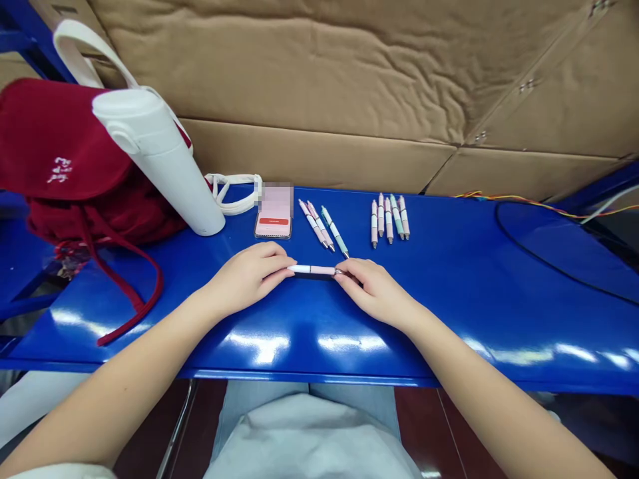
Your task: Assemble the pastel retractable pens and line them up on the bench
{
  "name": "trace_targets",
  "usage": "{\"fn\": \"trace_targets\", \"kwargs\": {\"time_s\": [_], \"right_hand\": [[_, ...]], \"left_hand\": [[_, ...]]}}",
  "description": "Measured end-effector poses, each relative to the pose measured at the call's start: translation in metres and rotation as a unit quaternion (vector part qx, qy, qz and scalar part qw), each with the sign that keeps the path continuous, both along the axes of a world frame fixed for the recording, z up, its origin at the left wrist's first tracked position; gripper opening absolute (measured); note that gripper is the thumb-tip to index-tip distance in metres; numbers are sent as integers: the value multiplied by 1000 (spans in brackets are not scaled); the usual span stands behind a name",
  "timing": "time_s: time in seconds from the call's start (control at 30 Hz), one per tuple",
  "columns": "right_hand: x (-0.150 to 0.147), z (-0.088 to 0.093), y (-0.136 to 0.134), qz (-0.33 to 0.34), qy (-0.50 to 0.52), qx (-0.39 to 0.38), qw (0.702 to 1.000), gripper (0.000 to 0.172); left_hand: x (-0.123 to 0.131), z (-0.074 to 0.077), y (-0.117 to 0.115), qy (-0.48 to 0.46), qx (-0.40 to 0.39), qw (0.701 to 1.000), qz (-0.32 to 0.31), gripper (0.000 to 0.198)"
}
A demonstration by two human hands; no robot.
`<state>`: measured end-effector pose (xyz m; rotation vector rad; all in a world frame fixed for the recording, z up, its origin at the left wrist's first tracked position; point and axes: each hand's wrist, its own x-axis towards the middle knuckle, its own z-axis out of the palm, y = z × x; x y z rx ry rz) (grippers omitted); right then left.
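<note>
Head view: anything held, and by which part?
Yes, a white-and-pink pen: the left hand pinches its white end, the right hand its opposite end, beyond the pink section.

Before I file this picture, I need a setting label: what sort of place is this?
Likely an indoor workstation: a blue table backed by cardboard, with pens laid out on it.

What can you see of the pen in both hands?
The pen is slim and plastic-looking: white half, dark band, pale pink half, silvery end. It is held crosswise over the blue table, the left hand pinching its white end, the right hand its silvery one. Both ends are partly hidden.
</note>
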<state>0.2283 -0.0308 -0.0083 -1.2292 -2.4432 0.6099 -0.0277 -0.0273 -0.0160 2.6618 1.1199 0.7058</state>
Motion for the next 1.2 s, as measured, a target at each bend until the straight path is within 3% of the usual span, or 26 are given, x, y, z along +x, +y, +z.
{"fn": "trace_targets", "kwargs": {"time_s": [0.2, 0.47, 0.8, 1.2], "right_hand": [[3, 2, 2, 47, -21, -28, 998, 32], [2, 0, 0, 3, 32, 24, 999, 13], [1, -2, -1, -1, 58, 67, 996, 13], [3, -3, -3, -28, 67, 40, 997, 12]], "left_hand": [[0, 0, 0, 2, 15, 1000, -1, 27], [1, 3, -1, -11, 14, 1000, -8, 26], [1, 4, -1, -2, -39, 999, -14, 27], [1, 4, -1, 6, -66, 998, -12, 29]]}}
